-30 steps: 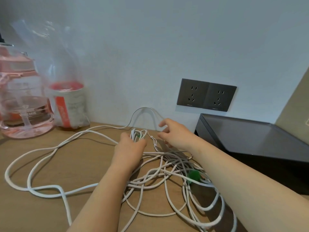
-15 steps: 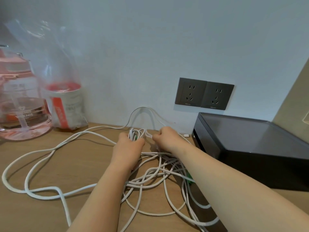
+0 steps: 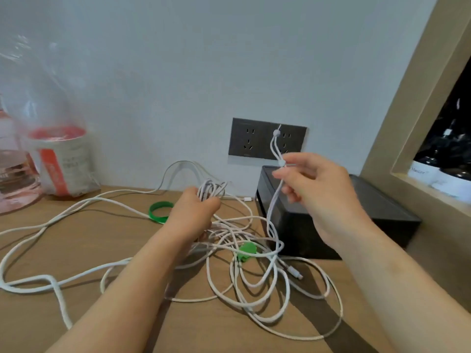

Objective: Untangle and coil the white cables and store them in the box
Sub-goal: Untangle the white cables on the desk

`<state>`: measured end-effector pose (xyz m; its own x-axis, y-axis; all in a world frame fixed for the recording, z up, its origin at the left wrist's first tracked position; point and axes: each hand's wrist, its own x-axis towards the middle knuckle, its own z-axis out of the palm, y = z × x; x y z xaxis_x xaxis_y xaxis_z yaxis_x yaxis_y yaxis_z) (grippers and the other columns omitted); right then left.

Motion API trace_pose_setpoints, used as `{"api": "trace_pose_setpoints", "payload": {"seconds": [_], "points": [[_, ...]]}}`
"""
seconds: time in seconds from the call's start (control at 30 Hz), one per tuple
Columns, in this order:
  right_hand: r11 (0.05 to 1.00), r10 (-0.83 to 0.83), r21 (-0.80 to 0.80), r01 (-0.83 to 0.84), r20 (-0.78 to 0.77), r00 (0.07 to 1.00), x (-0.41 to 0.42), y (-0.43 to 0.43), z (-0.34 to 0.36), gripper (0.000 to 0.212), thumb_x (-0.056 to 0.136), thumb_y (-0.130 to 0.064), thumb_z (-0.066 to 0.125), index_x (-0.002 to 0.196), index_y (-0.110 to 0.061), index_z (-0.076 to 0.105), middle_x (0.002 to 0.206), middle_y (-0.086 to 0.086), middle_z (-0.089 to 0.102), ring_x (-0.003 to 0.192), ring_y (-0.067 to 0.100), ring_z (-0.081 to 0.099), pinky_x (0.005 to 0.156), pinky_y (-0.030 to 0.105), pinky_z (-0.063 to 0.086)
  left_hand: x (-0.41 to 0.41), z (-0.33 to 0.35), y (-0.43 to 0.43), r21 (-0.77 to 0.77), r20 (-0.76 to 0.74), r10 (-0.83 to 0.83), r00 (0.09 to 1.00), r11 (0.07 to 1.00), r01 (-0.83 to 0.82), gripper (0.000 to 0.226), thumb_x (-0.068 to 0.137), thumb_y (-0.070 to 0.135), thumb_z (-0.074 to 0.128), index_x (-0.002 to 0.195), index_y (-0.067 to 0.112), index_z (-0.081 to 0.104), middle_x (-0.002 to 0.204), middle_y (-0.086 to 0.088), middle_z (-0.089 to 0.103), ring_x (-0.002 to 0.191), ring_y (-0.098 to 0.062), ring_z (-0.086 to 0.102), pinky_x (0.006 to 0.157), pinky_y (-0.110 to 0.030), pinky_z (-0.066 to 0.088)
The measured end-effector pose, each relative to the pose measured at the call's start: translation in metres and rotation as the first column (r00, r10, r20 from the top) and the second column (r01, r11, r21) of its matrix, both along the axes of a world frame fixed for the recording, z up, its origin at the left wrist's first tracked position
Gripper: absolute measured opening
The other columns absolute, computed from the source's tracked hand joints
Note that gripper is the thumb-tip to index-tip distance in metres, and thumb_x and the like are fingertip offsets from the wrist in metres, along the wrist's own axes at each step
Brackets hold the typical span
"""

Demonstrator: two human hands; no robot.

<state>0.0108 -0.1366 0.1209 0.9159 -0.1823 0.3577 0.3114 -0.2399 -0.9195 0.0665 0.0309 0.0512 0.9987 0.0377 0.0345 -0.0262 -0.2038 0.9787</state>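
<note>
At a wooden table (image 3: 76, 250) set against a pale wall, a person works with both hands on a sprawl of white cables (image 3: 224, 233). The left hand (image 3: 193, 215) is low over the heap, its fingers curled round a small coiled bundle (image 3: 210, 191) of cable that sticks up past the knuckles. The right hand (image 3: 323, 192) is raised in front of the black box (image 3: 382, 207). Its thumb and forefinger (image 3: 300, 159) pinch a thin strand (image 3: 270, 217), and the other fingers are loosely bent beneath. Above the pinch the strand's two short ends stand upright before the dark wall socket (image 3: 254, 138). Below it the strand hangs down the face of the box into the tangle. Most of the cable lies in loose loops on the table between and in front of the forearms, with one thick length trailing far to the left. The box stands just right of the heap. A green band (image 3: 158, 211) lies beside the left hand, and a green clip (image 3: 246, 249) sits within the loops. A plastic bag (image 3: 61, 159) and a pink bottle (image 3: 12, 179) stand at far left.
</note>
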Motion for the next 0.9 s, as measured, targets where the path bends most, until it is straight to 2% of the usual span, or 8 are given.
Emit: {"api": "trace_pose_setpoints", "payload": {"seconds": [0.1, 0.17, 0.27, 0.4, 0.5, 0.6, 0.7, 0.9], "points": [[0.999, -0.043, 0.028, 0.044, -0.048, 0.998, -0.038, -0.020, -0.027, 0.019, 0.088, -0.007, 0.060, 0.087, -0.024, 0.067, 0.064, -0.004, 0.068, 0.049, 0.004, 0.051, 0.047, 0.016, 0.043, -0.028, 0.015, -0.022, -0.072, -0.001, -0.122, 0.993, 0.990, 0.122, 0.010, 0.091, 0.012, 0.051, 0.083, 0.012, 0.044, 0.065, -0.004, 0.039, 0.044, -0.012, 0.033, 0.039, -0.022, 0.029], [0.993, -0.067, 0.094, 0.074, -0.077, 0.995, -0.046, -0.028, -0.045, 0.020, 0.089, -0.006, 0.059, 0.085, -0.023, 0.068, 0.065, -0.002, 0.068, 0.050, 0.006, 0.050, 0.046, 0.018, 0.042, -0.051, 0.019, -0.035, -0.196, -0.035, -0.186, 0.982, 0.965, 0.175, 0.016, 0.090, 0.014, 0.058, 0.080, 0.015, 0.046, 0.061, 0.000, 0.039, 0.040, -0.008, 0.031, 0.037, -0.020, 0.027], [0.981, -0.032, 0.187, 0.058, -0.136, 0.990, -0.047, -0.033, -0.058, 0.016, 0.089, -0.009, 0.059, 0.088, -0.021, 0.069, 0.062, -0.004, 0.066, 0.052, 0.007, 0.051, 0.049, 0.020, 0.042, -0.074, 0.017, -0.055, -0.373, -0.077, -0.159, 0.984, 0.920, 0.120, 0.017, 0.083, 0.014, 0.070, 0.078, 0.016, 0.054, 0.062, -0.001, 0.041, 0.039, -0.006, 0.029, 0.036, -0.017, 0.026], [0.992, 0.079, 0.105, -0.065, -0.130, 0.988, -0.052, -0.037, -0.057, 0.017, 0.089, -0.014, 0.059, 0.083, -0.026, 0.069, 0.061, -0.010, 0.064, 0.052, 0.002, 0.053, 0.051, 0.018, 0.045, -0.082, 0.018, -0.074, -0.513, -0.066, -0.086, 0.994, 0.858, 0.040, 0.009, 0.082, 0.015, 0.071, 0.081, 0.013, 0.062, 0.083, -0.010, 0.049, 0.042, -0.007, 0.031, 0.034, -0.017, 0.027], [0.989, 0.139, 0.068, -0.130, -0.141, 0.980, -0.055, -0.038, -0.060, 0.015, 0.089, -0.017, 0.060, 0.085, -0.028, 0.069, 0.063, -0.013, 0.065, 0.055, 0.000, 0.056, 0.052, 0.016, 0.044, -0.084, 0.015, -0.082, -0.482, -0.030, -0.040, 0.999, 0.876, 0.021, 0.014, 0.083, 0.014, 0.069, 0.094, 0.007, 0.065, 0.076, -0.011, 0.052, 0.046, -0.009, 0.037, 0.035, -0.018, 0.034], [0.984, 0.177, 0.013, -0.177, -0.157, 0.972, -0.054, -0.038, -0.064, 0.014, 0.089, -0.020, 0.060, 0.084, -0.030, 0.068, 0.064, -0.017, 0.065, 0.060, -0.006, 0.058, 0.053, 0.008, 0.042, -0.083, 0.012, -0.084, -0.439, 0.013, 0.020, 1.000, 0.899, -0.012, 0.013, 0.083, 0.011, 0.069, 0.094, 0.008, 0.063, 0.069, -0.008, 0.057, 0.055, -0.016, 0.050, 0.047, -0.025, 0.045], [0.985, 0.164, -0.018, -0.170, -0.171, 0.971, -0.053, -0.040, -0.064, 0.015, 0.089, -0.020, 0.060, 0.081, -0.030, 0.067, 0.062, -0.015, 0.063, 0.058, -0.008, 0.056, 0.051, 0.007, 0.040, -0.082, 0.009, -0.082, -0.410, 0.058, 0.056, 0.997, 0.911, -0.027, 0.008, 0.084, 0.009, 0.068, 0.090, 0.010, 0.062, 0.059, -0.002, 0.054, 0.043, -0.008, 0.044, 0.040, -0.022, 0.038], [0.988, 0.152, 0.002, -0.154, -0.166, 0.974, -0.051, -0.043, -0.064, 0.016, 0.090, -0.016, 0.059, 0.082, -0.027, 0.067, 0.068, -0.010, 0.064, 0.065, -0.007, 0.059, 0.055, 0.006, 0.043, -0.083, 0.004, -0.082, -0.190, 0.130, 0.056, 0.990, 0.981, -0.031, 0.005, 0.092, 0.020, 0.059, 0.091, 0.016, 0.060, 0.068, -0.004, 0.060, 0.050, -0.011, 0.052, 0.048, -0.027, 0.045]]}}
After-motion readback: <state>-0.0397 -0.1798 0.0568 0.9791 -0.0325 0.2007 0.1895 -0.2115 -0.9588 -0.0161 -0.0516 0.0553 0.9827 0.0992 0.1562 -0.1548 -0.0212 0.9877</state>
